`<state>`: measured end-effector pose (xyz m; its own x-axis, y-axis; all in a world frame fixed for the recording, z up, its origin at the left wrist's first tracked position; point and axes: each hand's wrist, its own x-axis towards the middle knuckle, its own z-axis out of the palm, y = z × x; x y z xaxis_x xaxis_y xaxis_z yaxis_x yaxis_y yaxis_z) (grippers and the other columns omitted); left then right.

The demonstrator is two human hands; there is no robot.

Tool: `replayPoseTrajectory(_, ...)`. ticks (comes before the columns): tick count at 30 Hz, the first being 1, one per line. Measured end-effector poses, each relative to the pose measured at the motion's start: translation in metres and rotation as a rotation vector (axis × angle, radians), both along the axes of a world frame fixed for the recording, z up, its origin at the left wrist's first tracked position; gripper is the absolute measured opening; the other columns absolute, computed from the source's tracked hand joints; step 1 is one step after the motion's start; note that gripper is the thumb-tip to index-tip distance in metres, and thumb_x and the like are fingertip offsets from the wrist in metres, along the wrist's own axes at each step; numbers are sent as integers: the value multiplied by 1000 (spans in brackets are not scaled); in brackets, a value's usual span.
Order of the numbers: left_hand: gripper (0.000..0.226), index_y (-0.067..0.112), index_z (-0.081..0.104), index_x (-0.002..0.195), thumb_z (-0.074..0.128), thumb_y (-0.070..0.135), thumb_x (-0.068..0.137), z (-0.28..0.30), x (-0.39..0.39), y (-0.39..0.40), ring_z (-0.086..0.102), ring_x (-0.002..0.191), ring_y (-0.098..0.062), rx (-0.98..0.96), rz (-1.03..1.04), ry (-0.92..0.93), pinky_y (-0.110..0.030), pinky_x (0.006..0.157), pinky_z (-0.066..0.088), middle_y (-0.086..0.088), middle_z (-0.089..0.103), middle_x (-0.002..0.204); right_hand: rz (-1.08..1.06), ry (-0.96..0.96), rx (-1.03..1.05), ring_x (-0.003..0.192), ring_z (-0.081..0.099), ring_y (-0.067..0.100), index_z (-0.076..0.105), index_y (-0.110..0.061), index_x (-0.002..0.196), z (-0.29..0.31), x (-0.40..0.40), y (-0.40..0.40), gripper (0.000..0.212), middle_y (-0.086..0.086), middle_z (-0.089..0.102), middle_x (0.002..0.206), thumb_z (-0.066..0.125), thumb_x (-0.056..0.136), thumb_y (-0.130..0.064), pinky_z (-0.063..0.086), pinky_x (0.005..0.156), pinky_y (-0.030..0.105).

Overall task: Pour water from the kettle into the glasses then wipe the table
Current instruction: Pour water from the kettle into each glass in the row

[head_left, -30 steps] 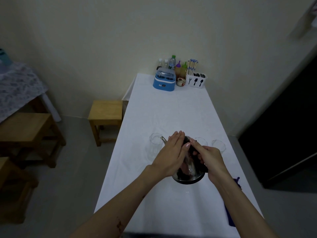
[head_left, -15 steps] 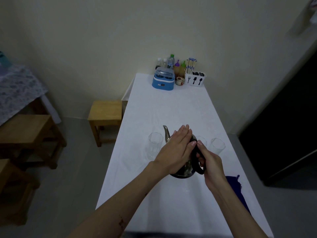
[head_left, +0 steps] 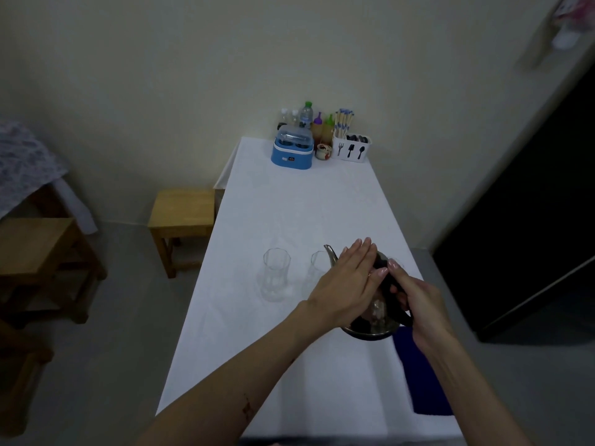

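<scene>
A steel kettle (head_left: 370,326) with a black handle is held above the white table (head_left: 289,204), near its right side. My right hand (head_left: 415,300) grips the handle. My left hand (head_left: 347,284) lies flat on the kettle's lid, fingers straight. The spout (head_left: 331,254) points away, right beside a clear glass (head_left: 317,268). Another clear glass (head_left: 276,273) stands further left. A third glass is mostly hidden behind my hands. A dark blue cloth (head_left: 421,375) lies on the table's right edge under my right forearm.
At the table's far end stand a blue container (head_left: 292,151), several bottles (head_left: 306,115) and a white cutlery holder (head_left: 351,149). A wooden stool (head_left: 182,217) is left of the table, more wooden furniture (head_left: 38,252) further left. A dark doorway (head_left: 531,204) is to the right.
The kettle, held by both hands, has shifted right along the row of glasses, away from the left glass. The view has swung, showing more of the blue cloth.
</scene>
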<state>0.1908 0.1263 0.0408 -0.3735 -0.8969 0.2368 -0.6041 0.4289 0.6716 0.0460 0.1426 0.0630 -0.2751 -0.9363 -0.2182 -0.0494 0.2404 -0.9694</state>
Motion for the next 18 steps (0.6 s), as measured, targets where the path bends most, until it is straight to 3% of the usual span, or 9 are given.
replayPoseTrajectory(6,61,11,10,153,19,44,103,-10,-11,-3,-3,149,-9,137,5,39,-25,119,-4,-3,4,163,39,109,44,60,56,14,74,4,82,-4,-13,-8,58,0,66,63,76,78,-54,42,60,27)
replayPoseTrajectory(9,62,11,7,153,18,45,102,-14,-10,-5,-6,148,-8,206,12,66,-27,120,-3,-2,0,163,69,137,78,66,59,16,75,-3,78,-5,-13,-14,50,1,69,68,77,77,-54,43,63,28)
replayPoseTrajectory(13,63,10,6,153,18,46,102,-15,-9,-6,-7,148,-9,276,26,100,-30,121,-1,-2,-3,162,116,176,99,60,56,13,74,-6,72,-6,-13,-23,38,-7,64,52,78,81,-43,42,60,24)
replayPoseTrajectory(18,62,11,7,153,18,45,103,-16,-10,-7,-6,148,-9,294,44,131,-28,120,-2,-2,-3,162,163,227,107,63,57,16,75,-5,73,-5,-17,-30,42,0,65,59,78,80,-46,45,64,27)
